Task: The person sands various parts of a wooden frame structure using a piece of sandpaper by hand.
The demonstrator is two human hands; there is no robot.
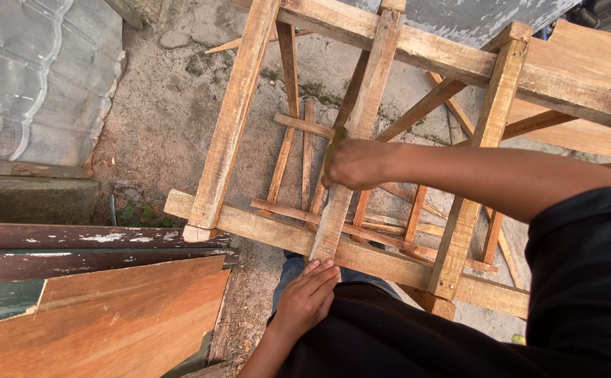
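Observation:
A bare wooden frame (263, 231) of rails and slats stands over the sandy ground in front of me. My right hand (356, 164) is closed on a small greenish piece, likely sandpaper (333, 143), pressed against the middle slat (361, 126). My left hand (307, 297) rests with its fingertips against the underside of the near rail, at the foot of that same slat. My black sleeve fills the lower right.
Flat plywood sheets (109, 322) and dark planks (88, 238) lie at the lower left. Grey corrugated roofing (32, 77) is at the upper left. A second wooden frame (361, 224) lies beneath, and another wooden board (585, 56) is at the upper right.

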